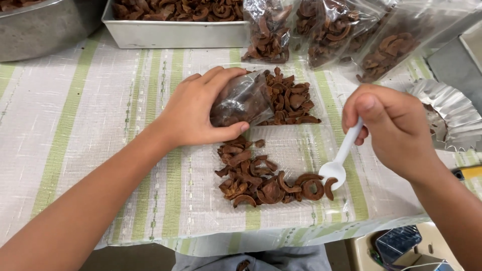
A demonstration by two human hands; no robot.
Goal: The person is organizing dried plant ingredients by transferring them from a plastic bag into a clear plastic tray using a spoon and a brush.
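so far 3 filled bags point(321, 30) lie at the far side. left hand point(198, 108) grips a part-filled clear bag point(240, 102); right hand point(394, 125) pinches a white spoon point(341, 158) touching the near loose pile of dried brown pieces point(266, 178), not yet bagged.

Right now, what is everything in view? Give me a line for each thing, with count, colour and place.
Dried fruit pieces: one loose pile, brown, table centre, on clear plastic.
Small clear bag: one, partly filled with brown pieces, under the left hand.
Second pile: one, brown, beside that bag.
Plastic spoon: one, white, tip at the loose pile.
Filled bags: at least three, clear, top right.
Metal tray: one, silver, top centre, holding brown pieces.
Metal bowl: one, grey, top left.
Foil cup: one, silver, right edge.
Tablecloth: one, white with green stripes.
Left hand: gripping the bag.
Right hand: holding the spoon.
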